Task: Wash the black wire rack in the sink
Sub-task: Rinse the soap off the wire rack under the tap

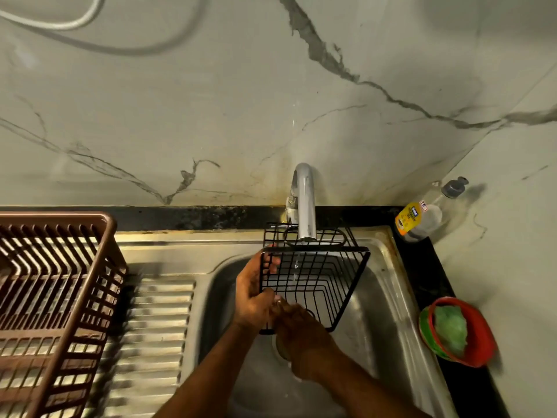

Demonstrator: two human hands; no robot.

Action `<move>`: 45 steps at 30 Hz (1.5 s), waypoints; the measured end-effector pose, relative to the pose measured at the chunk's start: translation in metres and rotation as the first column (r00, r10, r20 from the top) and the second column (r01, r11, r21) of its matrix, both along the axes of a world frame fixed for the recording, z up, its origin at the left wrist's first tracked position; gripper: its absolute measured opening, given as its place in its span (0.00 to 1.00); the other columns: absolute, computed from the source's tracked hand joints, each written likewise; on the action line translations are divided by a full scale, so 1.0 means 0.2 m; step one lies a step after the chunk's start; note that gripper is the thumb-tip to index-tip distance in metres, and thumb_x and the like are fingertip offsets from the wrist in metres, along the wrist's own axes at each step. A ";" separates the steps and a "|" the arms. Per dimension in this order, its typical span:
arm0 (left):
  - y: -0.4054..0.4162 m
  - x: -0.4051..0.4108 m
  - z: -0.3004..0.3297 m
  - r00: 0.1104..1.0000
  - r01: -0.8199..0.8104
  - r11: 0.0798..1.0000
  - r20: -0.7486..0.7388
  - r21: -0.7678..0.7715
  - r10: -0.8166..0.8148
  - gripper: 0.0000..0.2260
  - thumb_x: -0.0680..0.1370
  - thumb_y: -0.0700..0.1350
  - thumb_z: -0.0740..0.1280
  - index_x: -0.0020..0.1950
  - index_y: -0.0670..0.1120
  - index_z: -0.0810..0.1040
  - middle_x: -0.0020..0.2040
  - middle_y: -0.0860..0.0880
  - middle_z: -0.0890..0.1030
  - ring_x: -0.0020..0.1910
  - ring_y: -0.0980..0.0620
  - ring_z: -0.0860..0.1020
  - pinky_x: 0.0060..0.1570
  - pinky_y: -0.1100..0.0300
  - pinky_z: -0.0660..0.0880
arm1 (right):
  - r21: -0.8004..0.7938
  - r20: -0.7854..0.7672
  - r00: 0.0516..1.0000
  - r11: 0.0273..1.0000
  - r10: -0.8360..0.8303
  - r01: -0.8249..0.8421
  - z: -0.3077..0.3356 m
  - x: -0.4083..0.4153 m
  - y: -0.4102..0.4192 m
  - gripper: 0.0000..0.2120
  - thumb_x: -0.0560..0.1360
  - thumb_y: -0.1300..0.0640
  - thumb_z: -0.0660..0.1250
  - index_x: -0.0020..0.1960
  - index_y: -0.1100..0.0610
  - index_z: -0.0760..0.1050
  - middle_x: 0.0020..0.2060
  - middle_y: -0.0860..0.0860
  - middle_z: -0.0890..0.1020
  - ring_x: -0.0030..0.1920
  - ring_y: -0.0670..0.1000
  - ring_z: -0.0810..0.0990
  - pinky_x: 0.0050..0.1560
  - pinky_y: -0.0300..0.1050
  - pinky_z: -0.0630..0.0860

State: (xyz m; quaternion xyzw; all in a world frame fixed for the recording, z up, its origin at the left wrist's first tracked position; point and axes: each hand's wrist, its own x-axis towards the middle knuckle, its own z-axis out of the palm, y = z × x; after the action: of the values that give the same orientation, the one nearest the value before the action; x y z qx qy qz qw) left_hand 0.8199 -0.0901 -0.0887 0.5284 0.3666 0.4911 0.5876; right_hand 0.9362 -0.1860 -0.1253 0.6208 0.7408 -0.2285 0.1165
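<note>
Black triangular wire rack [313, 279] hangs over the steel sink [376, 300] basin's back edge, under the chrome tap [304, 200]. Left hand [253, 300] grips its left rim; right hand [298, 324] pinches its near corner.

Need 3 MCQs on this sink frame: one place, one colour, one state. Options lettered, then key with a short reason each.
1. Where does the brown dish basket stand?
A. on the ribbed drainboard left of the sink
B. inside the sink bowl
C. on the counter right of the sink

2. What colour is the bowl holding the green scrubber?
A. blue
B. red
C. white

3. What is the tap doing?
A. shut off
B. hidden from view
C. running a thin stream through the black wire rack

Key: 1 A, the basket sits over the drainboard at left. 2 B, its rim is red. 3 C, water falls from the spout while the left hand grips the rack and the right hand works at its near edge.
</note>
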 end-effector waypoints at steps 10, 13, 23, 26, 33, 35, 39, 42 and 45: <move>-0.04 0.06 -0.03 0.993 -0.115 0.993 -0.003 -0.039 0.115 0.33 0.61 0.42 0.63 0.63 0.26 0.73 0.54 0.35 0.81 0.57 0.40 0.80 0.59 0.45 0.79 | -0.053 0.045 0.926 0.925 -0.375 0.377 -0.05 -0.14 0.04 0.45 0.80 0.54 0.60 0.75 0.63 0.25 0.75 0.66 0.28 0.77 0.66 0.29 0.79 0.61 0.37; -0.01 0.04 -0.05 0.989 -0.148 0.988 -0.010 -0.039 0.148 0.34 0.61 0.39 0.63 0.66 0.28 0.74 0.56 0.34 0.81 0.58 0.42 0.80 0.56 0.53 0.80 | -0.003 -0.065 0.996 0.998 -0.067 0.067 -0.04 -0.14 0.03 0.46 0.76 0.57 0.66 0.82 0.57 0.38 0.79 0.57 0.33 0.80 0.60 0.32 0.79 0.55 0.33; -0.02 0.05 -0.02 0.990 -0.141 0.988 0.007 -0.060 0.141 0.31 0.62 0.37 0.64 0.64 0.25 0.71 0.49 0.49 0.83 0.49 0.51 0.81 0.48 0.59 0.80 | -0.003 0.204 0.907 0.926 -0.369 0.377 0.03 0.01 0.04 0.45 0.81 0.52 0.61 0.77 0.65 0.28 0.75 0.64 0.28 0.78 0.64 0.30 0.79 0.58 0.36; -0.03 0.06 -0.04 0.993 -0.118 0.990 -0.007 -0.078 0.117 0.36 0.60 0.41 0.66 0.69 0.33 0.73 0.58 0.34 0.81 0.60 0.35 0.80 0.58 0.44 0.80 | -0.037 0.092 0.964 0.966 -0.251 0.255 -0.03 -0.12 0.02 0.44 0.80 0.53 0.61 0.78 0.63 0.30 0.76 0.64 0.29 0.78 0.64 0.31 0.79 0.57 0.35; -0.02 -0.06 -0.11 0.988 -0.138 0.929 0.021 -0.344 0.155 0.28 0.62 0.34 0.62 0.63 0.42 0.80 0.45 0.44 0.81 0.42 0.46 0.76 0.41 0.56 0.75 | -0.038 -0.348 0.937 0.998 0.024 -0.040 0.06 0.05 -0.06 0.42 0.71 0.63 0.70 0.81 0.51 0.57 0.80 0.51 0.61 0.79 0.52 0.60 0.78 0.45 0.58; 0.00 -0.09 -0.13 0.992 -0.096 0.889 0.029 -0.449 0.121 0.27 0.61 0.35 0.62 0.59 0.44 0.81 0.45 0.46 0.83 0.45 0.46 0.78 0.45 0.53 0.76 | -0.083 -0.505 0.823 0.964 -0.259 0.253 0.08 0.06 -0.08 0.34 0.75 0.63 0.67 0.77 0.45 0.66 0.74 0.45 0.71 0.72 0.45 0.71 0.74 0.40 0.68; -0.02 -0.09 -0.12 0.999 0.030 0.866 -0.023 -0.498 -0.048 0.21 0.69 0.44 0.66 0.62 0.44 0.81 0.56 0.37 0.84 0.58 0.33 0.81 0.54 0.41 0.80 | -0.394 -0.738 0.230 0.682 -0.634 0.616 0.12 0.00 0.09 0.17 0.80 0.70 0.59 0.60 0.54 0.80 0.58 0.54 0.84 0.57 0.49 0.83 0.60 0.46 0.80; -0.05 -0.06 -0.09 0.991 0.067 0.893 -0.074 -0.445 -0.111 0.18 0.73 0.49 0.68 0.61 0.46 0.81 0.55 0.41 0.86 0.57 0.39 0.83 0.56 0.44 0.81 | -0.613 -0.724 -0.206 0.476 -0.659 0.631 0.19 0.03 0.28 0.11 0.80 0.67 0.61 0.55 0.65 0.81 0.47 0.61 0.87 0.47 0.58 0.87 0.45 0.46 0.83; -0.02 -0.06 -0.05 0.986 0.057 0.912 -0.123 -0.407 -0.116 0.16 0.74 0.49 0.68 0.60 0.47 0.82 0.54 0.43 0.86 0.55 0.43 0.84 0.59 0.43 0.80 | -0.659 -0.714 -0.345 0.419 -0.609 0.624 0.25 0.01 0.36 0.10 0.80 0.66 0.62 0.54 0.65 0.82 0.45 0.61 0.87 0.47 0.59 0.87 0.40 0.44 0.83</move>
State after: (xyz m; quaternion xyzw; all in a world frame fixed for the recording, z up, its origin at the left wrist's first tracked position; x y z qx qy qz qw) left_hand 0.8078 -0.0937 -0.0980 0.4463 0.4773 0.3394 0.6766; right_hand 0.9389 -0.1131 -0.0755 0.6138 0.1627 -0.5728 -0.5184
